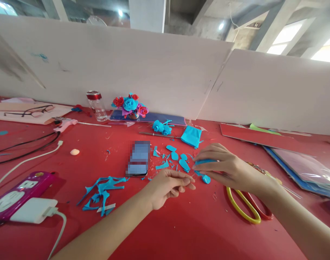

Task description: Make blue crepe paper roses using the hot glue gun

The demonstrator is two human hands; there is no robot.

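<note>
My right hand [224,166] rests on the red table [181,224] with its fingers closed on a blue paper strip [205,161]. A small blue petal piece [206,179] lies just under it. My left hand [170,184] lies palm up beside it, fingers curled loosely, thumb and forefinger close together near the petal pieces; nothing clear shows in it. Several cut blue petals [178,159] lie just beyond both hands.
A phone [139,158] lies left of the petals, blue paper scraps [102,193] nearer me. Yellow and red scissors [246,207] sit under my right wrist. A paper flower bouquet [130,105], jar [97,104], glue gun [64,125], glasses [31,111] and power strip [15,195] stand around.
</note>
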